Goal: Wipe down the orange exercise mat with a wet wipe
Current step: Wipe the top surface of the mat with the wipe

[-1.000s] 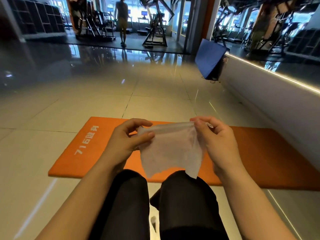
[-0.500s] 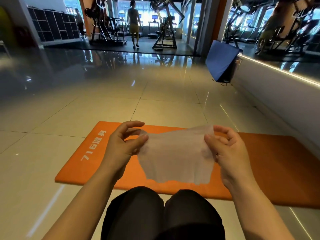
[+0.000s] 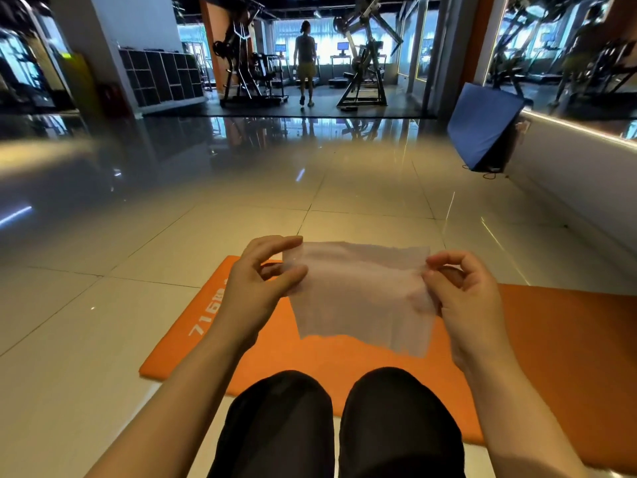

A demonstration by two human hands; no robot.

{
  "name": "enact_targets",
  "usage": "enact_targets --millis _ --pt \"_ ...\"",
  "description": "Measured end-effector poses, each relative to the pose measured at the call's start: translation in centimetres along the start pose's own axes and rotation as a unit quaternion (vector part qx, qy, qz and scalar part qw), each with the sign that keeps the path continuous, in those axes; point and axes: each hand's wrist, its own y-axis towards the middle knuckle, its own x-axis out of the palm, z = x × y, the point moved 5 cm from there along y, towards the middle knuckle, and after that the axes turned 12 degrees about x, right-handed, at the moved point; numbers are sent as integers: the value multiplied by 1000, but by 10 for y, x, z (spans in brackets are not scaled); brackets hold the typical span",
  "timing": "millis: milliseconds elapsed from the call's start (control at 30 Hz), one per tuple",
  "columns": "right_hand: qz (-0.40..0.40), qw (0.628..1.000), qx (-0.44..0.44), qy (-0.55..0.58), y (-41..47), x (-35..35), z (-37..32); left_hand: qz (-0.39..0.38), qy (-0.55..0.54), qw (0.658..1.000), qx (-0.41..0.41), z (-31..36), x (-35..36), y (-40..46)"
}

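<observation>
Head view, looking down past two knees in black trousers point(image 3: 331, 426) at a glossy tiled floor point(image 3: 86, 339). Far left against a pillar stands a cubby shelf point(image 3: 162, 77); its compartments are too dark to tell what, if anything, is in them. Beyond it are weight machines point(image 3: 362, 63) and a person point(image 3: 305, 60) standing among them.

Nearer, the orange exercise mat point(image 3: 568, 357) lies flat on the floor, running from left of the knees out past the right edge, with white lettering point(image 3: 206, 315) near its left end, partly hidden by the wrist.

The left hand point(image 3: 256, 294) is raised above the mat, thumb and forefinger pinching the upper left corner of the wet wipe point(image 3: 362, 298), the other fingers loosely curled behind it. The wipe is stretched out between both hands, hanging in the air over the mat and not touching it, its lower edge free and slightly uneven. The right hand point(image 3: 462, 305) pinches the wipe's right edge between thumb and forefinger, wrist bent, remaining fingers curled into the palm.

Further right, a blue folded mat point(image 3: 482, 122) leans against the low white wall point(image 3: 568, 174) under a mirror.
</observation>
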Motion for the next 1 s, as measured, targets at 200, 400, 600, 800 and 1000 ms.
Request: enact_targets --millis 200,400,600,800,1000 --pt "-2 999 -31 -21 1 -20 2 -150 96 982 57 -1 40 -1" --pt "-27 990 14 -140 -24 -81 37 -213 93 969 90 -7 106 -22" --pt "103 970 160 -151 -82 -188 113 -441 98 884 118 -18 216 -118" --pt "146 895 327 -267 -170 -255 253 -571 133 797 146 -23 293 -218" --pt "52 742 451 -494 -278 -280 391 -662 147 722 137 -44 299 -263"
